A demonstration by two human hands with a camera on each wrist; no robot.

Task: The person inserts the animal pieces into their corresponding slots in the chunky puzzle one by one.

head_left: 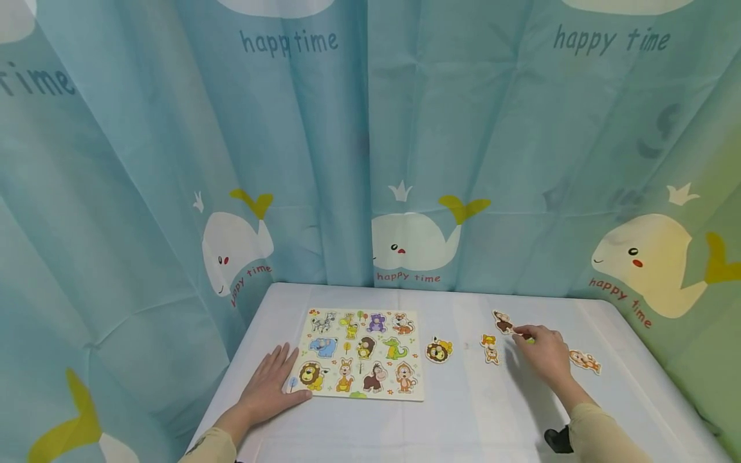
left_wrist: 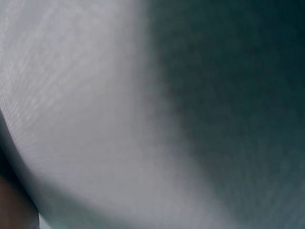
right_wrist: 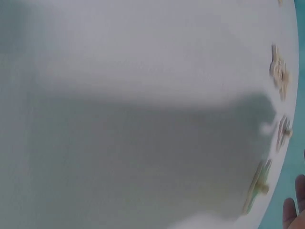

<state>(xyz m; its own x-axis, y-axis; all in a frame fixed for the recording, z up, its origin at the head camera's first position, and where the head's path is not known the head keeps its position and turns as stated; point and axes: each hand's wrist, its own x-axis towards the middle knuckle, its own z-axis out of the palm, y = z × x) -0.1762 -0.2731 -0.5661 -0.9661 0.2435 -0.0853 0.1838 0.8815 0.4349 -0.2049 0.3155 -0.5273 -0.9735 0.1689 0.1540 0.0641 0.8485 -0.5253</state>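
My left hand [head_left: 269,382] lies flat with spread fingers at the left edge of a pale animal puzzle board [head_left: 419,386]; its thumb reaches the board's front corner. The left wrist view is mostly blurred cloth and shadow. My right hand [head_left: 543,352] is over the right part of the table, fingers slightly bent beside a green puzzle piece [right_wrist: 257,187]. In the right wrist view, a gap shows between that knobbed piece and the fingers [right_wrist: 289,212]. A brown gorilla piece [head_left: 502,322] lies just beyond the hand.
A lion piece [head_left: 439,351] lies right of the board. An orange animal piece [head_left: 489,350] is farther right, and another orange piece [head_left: 585,361] lies beyond my right hand. A blue whale-print curtain [head_left: 324,161] hangs behind the white table [head_left: 451,418].
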